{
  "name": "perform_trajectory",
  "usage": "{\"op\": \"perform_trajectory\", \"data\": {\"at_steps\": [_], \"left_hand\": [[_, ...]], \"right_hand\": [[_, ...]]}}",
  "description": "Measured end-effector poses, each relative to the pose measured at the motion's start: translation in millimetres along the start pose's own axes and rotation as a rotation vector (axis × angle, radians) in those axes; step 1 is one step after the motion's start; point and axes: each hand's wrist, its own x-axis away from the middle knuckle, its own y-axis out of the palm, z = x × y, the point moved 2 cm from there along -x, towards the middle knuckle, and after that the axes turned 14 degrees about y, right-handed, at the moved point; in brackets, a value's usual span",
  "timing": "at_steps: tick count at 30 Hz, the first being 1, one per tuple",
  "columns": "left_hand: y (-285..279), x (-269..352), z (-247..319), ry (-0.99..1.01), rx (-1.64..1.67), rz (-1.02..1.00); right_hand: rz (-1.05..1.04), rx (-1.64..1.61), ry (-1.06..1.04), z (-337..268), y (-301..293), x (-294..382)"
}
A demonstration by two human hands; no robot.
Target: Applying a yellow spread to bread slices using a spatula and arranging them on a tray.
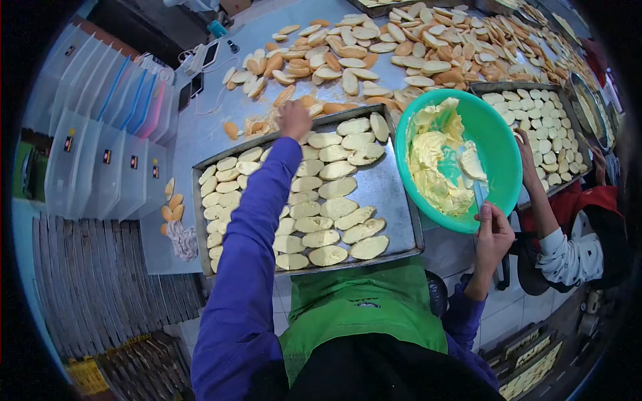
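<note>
My left hand (294,120) reaches over the far edge of a metal baking tray (396,200), close to bread slices on the table; whether its fingers hold one is hidden. Rows of oval bread slices (337,188), spread with a pale cream, fill most of the tray, with bare metal toward its right side. In my right hand (494,230) is a spatula (480,193) with a light blue handle. Its blade carries a lump of pale yellow cream and sits inside a green plastic bowl (501,150). More cream (431,160) coats the bowl's left side.
Loose bread slices (351,47) are heaped across the far table. Another person's hand (526,155) is by the bowl's right rim, near a second filled tray (569,110). Plastic bins (100,165), phones (198,82) and a crumpled cloth (181,240) lie to the left.
</note>
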Motion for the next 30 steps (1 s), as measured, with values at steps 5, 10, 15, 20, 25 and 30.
{"op": "perform_trajectory", "data": {"at_steps": [5,10,15,20,25,30], "left_hand": [[2.2,-28.9,-8.1,-0.044,-0.079,-0.26],[11.8,-41.5,-41.4,-0.104,0.075,-0.323],[29.7,-35.2,-65.3,-0.068,0.208,-0.067],[-28.4,-18.8,-43.8,-0.057,0.598,0.13],[-121.1,55.1,-3.2,0.045,0.94,0.377],[-144.2,152.1,1.5,-0.037,2.01,0.37]], "right_hand": [[0.073,0.589,-0.368,-23.4,-22.3,-37.0],[-0.014,0.92,-0.415,-41.9,-5.9,-80.5],[-0.182,1.442,-0.643,-34.8,37.2,-126.9],[-0.482,1.387,-0.62,-35.6,73.3,-125.8],[-0.72,1.082,-0.424,-40.9,38.0,-146.5],[-0.69,0.644,-0.08,-37.7,13.6,-108.3]]}}
